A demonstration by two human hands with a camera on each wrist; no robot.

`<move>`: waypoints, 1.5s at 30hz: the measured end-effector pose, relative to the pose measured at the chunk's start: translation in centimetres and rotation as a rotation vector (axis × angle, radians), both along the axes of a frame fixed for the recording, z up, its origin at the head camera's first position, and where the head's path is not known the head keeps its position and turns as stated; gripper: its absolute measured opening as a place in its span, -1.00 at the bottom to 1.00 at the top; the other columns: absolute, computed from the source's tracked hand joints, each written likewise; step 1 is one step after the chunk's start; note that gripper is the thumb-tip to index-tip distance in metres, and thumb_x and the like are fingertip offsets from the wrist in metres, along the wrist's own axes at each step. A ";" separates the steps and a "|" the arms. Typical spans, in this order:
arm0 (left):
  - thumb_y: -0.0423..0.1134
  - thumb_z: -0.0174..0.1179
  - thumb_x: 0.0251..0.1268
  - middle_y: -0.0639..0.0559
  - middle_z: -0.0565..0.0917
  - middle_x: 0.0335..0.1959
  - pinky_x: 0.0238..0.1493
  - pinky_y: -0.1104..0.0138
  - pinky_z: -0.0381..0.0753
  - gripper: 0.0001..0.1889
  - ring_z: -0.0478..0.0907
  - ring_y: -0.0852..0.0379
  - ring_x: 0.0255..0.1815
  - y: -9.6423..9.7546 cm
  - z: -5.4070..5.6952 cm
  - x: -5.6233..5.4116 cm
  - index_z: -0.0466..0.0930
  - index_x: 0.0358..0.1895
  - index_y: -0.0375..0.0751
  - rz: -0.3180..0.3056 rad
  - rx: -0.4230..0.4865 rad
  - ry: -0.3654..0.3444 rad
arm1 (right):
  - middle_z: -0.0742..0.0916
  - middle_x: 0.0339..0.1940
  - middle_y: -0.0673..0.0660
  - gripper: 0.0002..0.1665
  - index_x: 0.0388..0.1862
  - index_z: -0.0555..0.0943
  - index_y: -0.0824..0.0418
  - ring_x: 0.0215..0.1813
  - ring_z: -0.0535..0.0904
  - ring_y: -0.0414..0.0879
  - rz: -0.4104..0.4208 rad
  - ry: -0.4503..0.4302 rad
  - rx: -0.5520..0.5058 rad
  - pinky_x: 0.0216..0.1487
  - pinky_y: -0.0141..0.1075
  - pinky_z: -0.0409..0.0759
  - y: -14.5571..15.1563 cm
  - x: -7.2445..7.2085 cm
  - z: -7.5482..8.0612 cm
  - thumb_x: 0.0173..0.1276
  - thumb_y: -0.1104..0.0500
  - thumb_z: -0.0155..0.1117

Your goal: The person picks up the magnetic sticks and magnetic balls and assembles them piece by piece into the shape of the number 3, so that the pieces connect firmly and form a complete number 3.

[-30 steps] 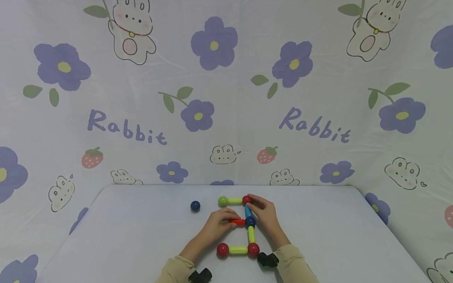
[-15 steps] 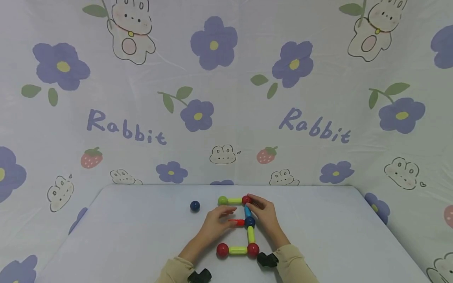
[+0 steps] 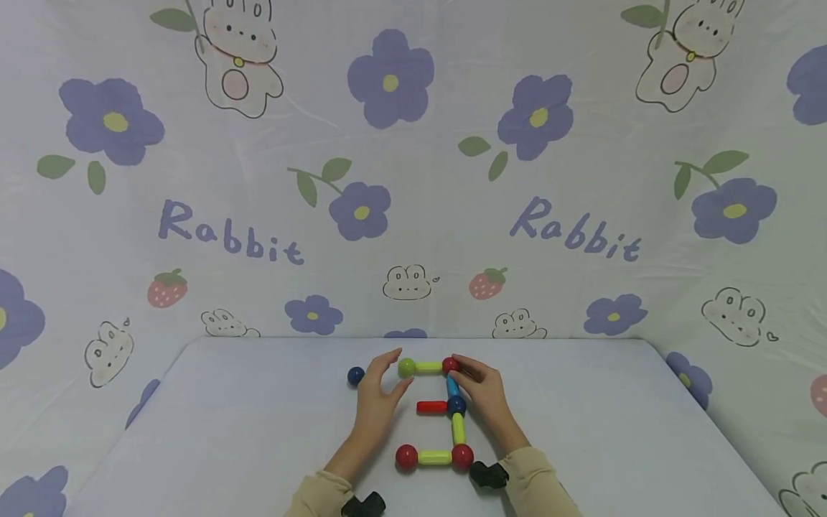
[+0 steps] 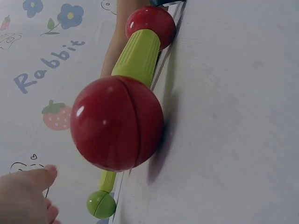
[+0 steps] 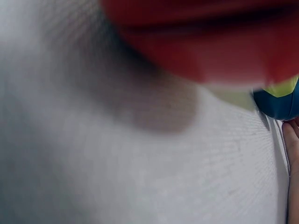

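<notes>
A building-toy figure of balls and rods lies on the white table. In the head view my right hand [image 3: 486,391] pinches the red ball [image 3: 450,366] at its far right corner, beside the light-blue rod [image 3: 453,387]. My left hand [image 3: 376,402] is spread, thumb and fingers apart, around the left side of the green ball [image 3: 407,368]; contact cannot be made out. A red rod [image 3: 431,408] points left from the dark-blue ball [image 3: 456,406]. In the left wrist view a near red ball [image 4: 117,123] and yellow-green rod [image 4: 138,56] loom large.
A loose dark-blue ball [image 3: 356,376] lies just left of my left hand. Nearest me are two red balls [image 3: 407,457] joined by a yellow-green rod [image 3: 435,457]. A patterned cloth [image 3: 413,179] hangs behind the table.
My left hand has let go of the red rod and moved away and leftward, to the green ball, its fingers spreading. The right hand stays on the far red ball.
</notes>
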State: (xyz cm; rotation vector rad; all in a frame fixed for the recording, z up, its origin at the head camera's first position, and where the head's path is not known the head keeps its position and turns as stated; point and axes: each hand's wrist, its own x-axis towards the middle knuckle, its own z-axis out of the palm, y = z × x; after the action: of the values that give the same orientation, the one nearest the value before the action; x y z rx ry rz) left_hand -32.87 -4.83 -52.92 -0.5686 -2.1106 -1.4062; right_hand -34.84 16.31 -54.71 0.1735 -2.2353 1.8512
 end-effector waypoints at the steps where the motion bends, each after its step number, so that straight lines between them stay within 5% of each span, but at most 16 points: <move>1: -0.34 0.32 -0.02 -0.01 0.45 0.07 0.11 0.23 0.30 -0.42 0.34 0.09 0.12 -0.1 0.1 0.1 0.39 0.17 -0.15 0.027 0.005 0.011 | 0.60 0.01 0.08 -0.58 0.03 0.56 0.19 0.07 0.47 -0.10 -0.008 -0.002 0.006 -0.01 -0.38 0.42 0.0 0.0 0.0 0.13 0.21 0.31; 7: -0.38 0.34 -0.05 -0.06 0.38 0.13 0.17 0.21 0.20 -0.37 0.25 0.05 0.19 -0.6 0.0 -0.2 0.35 0.19 -0.21 0.169 0.026 0.072 | 0.60 0.01 0.09 -0.57 0.03 0.55 0.20 0.07 0.48 -0.09 -0.010 0.003 0.004 -0.01 -0.38 0.42 0.0 -0.1 -0.2 0.13 0.20 0.31; 17: -0.45 0.32 -0.06 -0.11 0.29 0.20 0.20 0.21 0.15 -0.32 0.17 0.02 0.24 -1.1 -0.9 -0.5 0.30 0.23 -0.22 0.328 0.077 0.021 | 0.58 0.03 0.15 -0.56 0.04 0.53 0.25 0.09 0.46 -0.04 0.010 0.007 0.003 0.00 -0.37 0.41 0.0 0.2 0.1 0.14 0.22 0.30; 23: -0.49 0.32 -0.09 -0.21 0.28 0.19 0.21 0.18 0.13 -0.29 0.18 -0.06 0.23 -1.3 -1.0 -0.6 0.25 0.24 -0.32 0.414 0.087 -0.030 | 0.56 0.05 0.24 -0.55 0.06 0.50 0.35 0.11 0.44 0.04 0.028 -0.011 -0.009 0.01 -0.34 0.40 -0.3 1.3 1.9 0.16 0.29 0.27; 31: -0.54 0.24 -0.05 -0.25 0.33 0.13 0.22 0.17 0.11 -0.38 0.20 -0.11 0.21 -1.6 -1.4 -0.6 0.28 0.19 -0.39 0.460 0.131 -0.152 | 0.57 0.04 0.21 -0.55 0.05 0.51 0.30 0.11 0.44 0.02 0.019 -0.001 -0.015 0.02 -0.33 0.40 -0.2 1.0 1.3 0.15 0.26 0.29; 45: -0.72 0.17 -0.23 -0.30 0.52 -0.12 0.07 0.12 0.32 -0.53 0.43 -0.19 -0.02 -2.0 -1.7 -0.7 0.49 -0.09 -0.47 0.459 0.210 -0.110 | 0.60 0.00 0.09 -0.55 0.04 0.55 0.22 0.07 0.48 -0.06 -0.022 0.063 0.025 -0.01 -0.33 0.43 0.0 -0.2 -0.9 0.13 0.17 0.32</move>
State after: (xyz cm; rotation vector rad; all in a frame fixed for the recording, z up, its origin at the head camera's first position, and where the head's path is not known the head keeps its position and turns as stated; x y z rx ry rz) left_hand -33.54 -6.78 -54.59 0.0770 -1.9744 -1.3838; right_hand -34.99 16.32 -55.58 0.2078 -2.2104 1.7817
